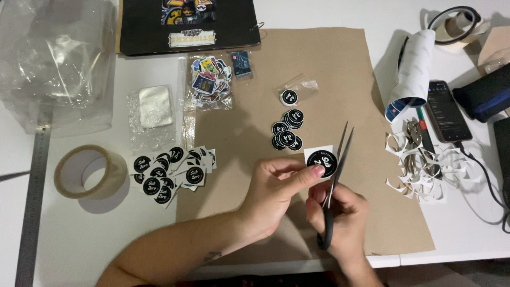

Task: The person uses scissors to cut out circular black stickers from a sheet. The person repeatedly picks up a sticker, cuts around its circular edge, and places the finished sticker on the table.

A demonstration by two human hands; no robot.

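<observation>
Left hand [276, 183] pinches the sticker [322, 161] above the brown paper [329, 79]. Right hand [342, 212] grips scissors [336, 175], blades slightly open beside it. Risk: blades stray into the black circle or nick the thumb.

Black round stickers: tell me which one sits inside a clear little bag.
The lone black sticker in the small clear bag, above the bare cut pile on the brown paper.
</observation>
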